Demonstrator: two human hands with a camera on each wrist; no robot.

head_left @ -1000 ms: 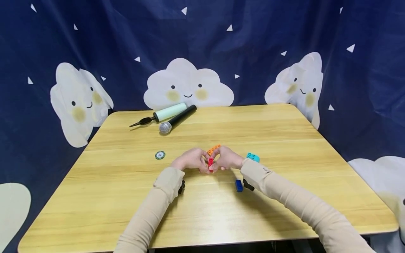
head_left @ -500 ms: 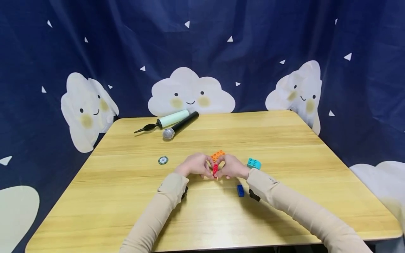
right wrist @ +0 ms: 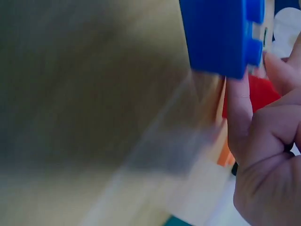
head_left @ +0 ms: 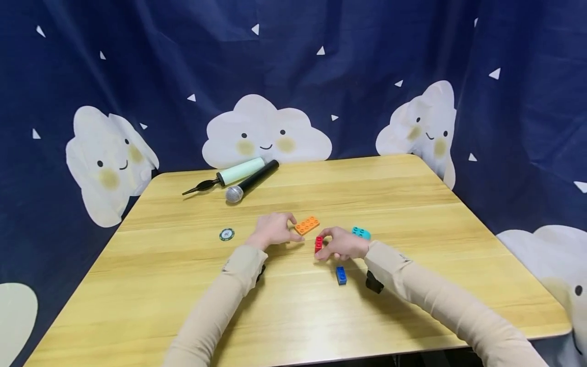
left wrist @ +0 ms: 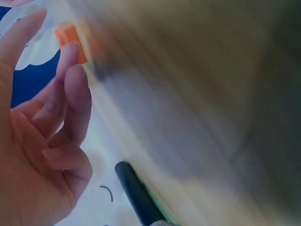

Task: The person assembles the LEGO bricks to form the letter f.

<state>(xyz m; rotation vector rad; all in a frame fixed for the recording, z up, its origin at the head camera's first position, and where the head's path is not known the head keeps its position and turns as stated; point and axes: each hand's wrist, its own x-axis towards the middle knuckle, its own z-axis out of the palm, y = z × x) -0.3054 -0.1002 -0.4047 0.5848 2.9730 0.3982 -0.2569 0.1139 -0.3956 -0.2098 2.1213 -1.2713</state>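
Observation:
My right hand (head_left: 341,243) pinches a small red toy building brick (head_left: 318,243) between thumb and fingers, over the middle of the table. To its left, my left hand (head_left: 274,229) holds nothing, thumb and index finger apart. Just beyond those fingertips lies a flat orange studded brick (head_left: 307,225). On the near side of the right hand is a small blue brick (head_left: 341,276), which looms large in the right wrist view, where the fingers partly cover the red brick (right wrist: 263,92). A teal brick (head_left: 361,233) sits behind the right wrist, partly hidden by it.
A round chip (head_left: 227,234) marked 20 lies left of the left hand. Toward the back of the wooden table (head_left: 137,306) a black microphone (head_left: 252,181) rests beside a pale green hand pump (head_left: 240,171). A dark blue cloud-print curtain (head_left: 293,61) hangs behind.
Both hands were together at the red brick; the left hand has let go and drawn away to the left. The right hand has shifted slightly right, still holding the brick.

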